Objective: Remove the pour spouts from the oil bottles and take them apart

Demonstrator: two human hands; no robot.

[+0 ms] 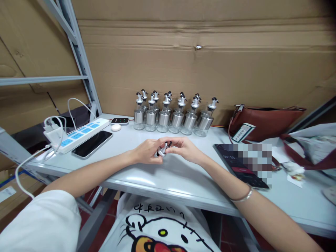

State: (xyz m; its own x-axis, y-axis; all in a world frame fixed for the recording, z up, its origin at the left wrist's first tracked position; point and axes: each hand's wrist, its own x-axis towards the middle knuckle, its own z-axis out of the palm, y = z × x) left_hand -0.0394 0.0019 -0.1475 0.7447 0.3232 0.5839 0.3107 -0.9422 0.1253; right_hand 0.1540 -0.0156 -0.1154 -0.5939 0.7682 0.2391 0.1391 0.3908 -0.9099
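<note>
Over the middle of the table, my left hand (pixel 149 151) is closed around a silver-and-black pourer top (pixel 163 149), like the ones on the bottles behind it. From the other side, the fingers of my right hand (pixel 183 148) pinch its black spout end. Part of the pourer top is hidden by the fingers. Beyond my hands stand several oil dispenser bottles (pixel 177 120) in two rows, of clear glass with brushed-metal sleeves. Each bottle I can make out bears a silver pourer with a black tip. Both hands are apart from the bottles.
On the left lie a power strip (pixel 84 134) with plugged-in cables, a phone (pixel 93 143), a small black device (pixel 120 121) and a white round case (pixel 116 127). To the right are a tablet (pixel 236 164), a brown bag (pixel 265 120) and plastic wrapping. Cardboard (pixel 157 63) stands behind.
</note>
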